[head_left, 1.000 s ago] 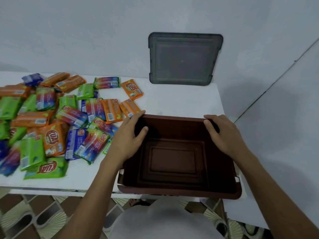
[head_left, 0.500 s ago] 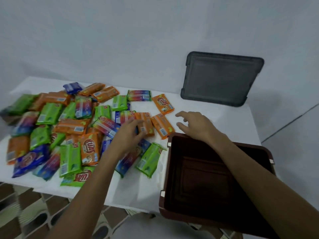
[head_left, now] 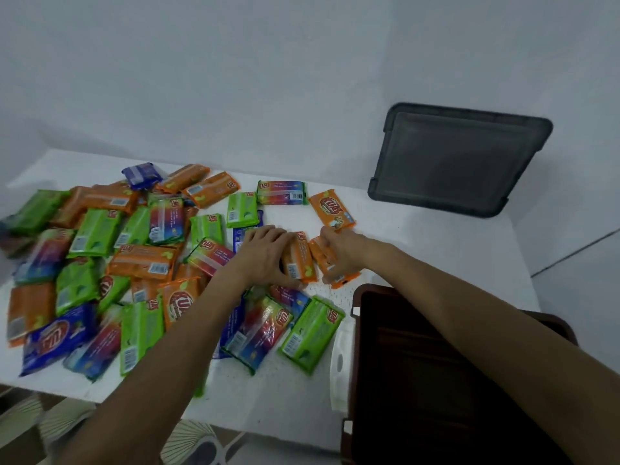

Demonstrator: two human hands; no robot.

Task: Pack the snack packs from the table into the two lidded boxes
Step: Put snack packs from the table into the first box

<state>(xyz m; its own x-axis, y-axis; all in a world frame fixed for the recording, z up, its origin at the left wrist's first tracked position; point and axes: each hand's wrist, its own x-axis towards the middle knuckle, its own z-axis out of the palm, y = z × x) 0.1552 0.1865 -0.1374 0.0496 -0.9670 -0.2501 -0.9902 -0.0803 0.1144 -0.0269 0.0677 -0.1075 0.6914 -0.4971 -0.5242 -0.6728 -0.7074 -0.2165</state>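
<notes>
pick step: left hand (head_left: 265, 253) curls over an orange pack (head_left: 299, 263), right hand (head_left: 342, 250) grips the next orange pack (head_left: 345, 279), both mid-frame; next move, i'd say, is lifting both into the open brown box (head_left: 402, 380), lower right.

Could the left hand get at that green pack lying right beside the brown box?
Probably yes. The green pack lies uncovered, just nearer than the left hand, with nothing between them. That hand grips an orange pack though, so it would likely need to drop it first.
</notes>
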